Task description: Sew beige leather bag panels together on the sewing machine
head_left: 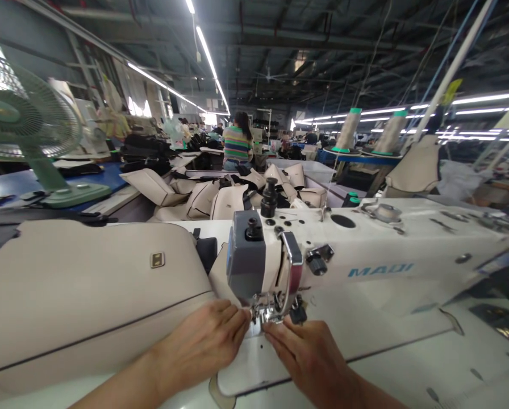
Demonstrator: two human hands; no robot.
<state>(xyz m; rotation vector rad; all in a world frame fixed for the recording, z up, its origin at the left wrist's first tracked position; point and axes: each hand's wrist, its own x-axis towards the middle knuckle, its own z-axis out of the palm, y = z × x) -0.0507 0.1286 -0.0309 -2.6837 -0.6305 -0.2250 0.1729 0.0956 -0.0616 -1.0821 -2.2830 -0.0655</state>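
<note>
A white sewing machine (378,244) stands before me, its metal presser foot (268,311) low over the plate. Left of the foot, my left hand (214,332) is closed, fingers bent together at the edge of a beige bag piece; what its fingertips pinch is too small to name. My right hand (303,346) lies just right of and in front of the foot, fingers pressed together with tips at the needle plate; anything under them is hidden. A large beige bag (96,284) with dark piping and a small metal plate (157,260) lies left of the machine.
Behind the machine, a bin holds several beige bags (229,201). A green fan (50,165) stands on a blue table at the left. Thread cones (348,130) rise at the back right. A person in a striped top (236,142) is farther off.
</note>
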